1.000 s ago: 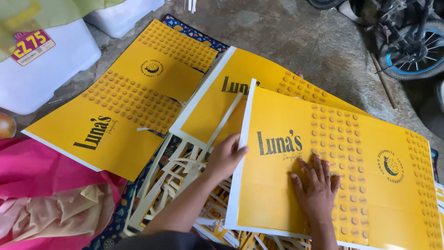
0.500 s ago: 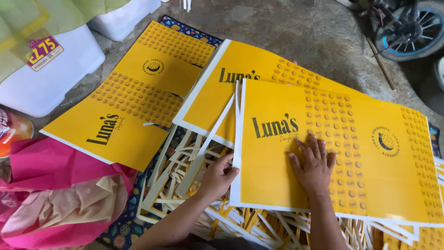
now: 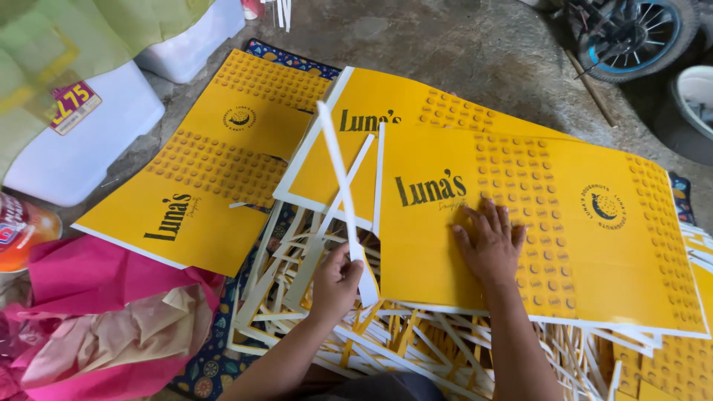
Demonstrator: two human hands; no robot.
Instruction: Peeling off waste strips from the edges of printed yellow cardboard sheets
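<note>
white strip (image 3: 343, 194) in left grip (image 3: 336, 282)

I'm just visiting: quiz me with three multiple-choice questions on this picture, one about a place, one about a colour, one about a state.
1. Where does the right hand rest?
A. on the white foam box
B. flat on the top yellow printed cardboard sheet
C. on the pink paper

2. What colour is the long card strip in the left hand?
A. white
B. blue
C. pink

3. How is that strip?
A. lying flat
B. rolled up
C. raised off the pile, pinched by the fingers

Answers: 1 B, the palm lies spread on the sheet. 2 A, it shows white against the yellow. 3 C, it slants upward from the closed hand.
</note>
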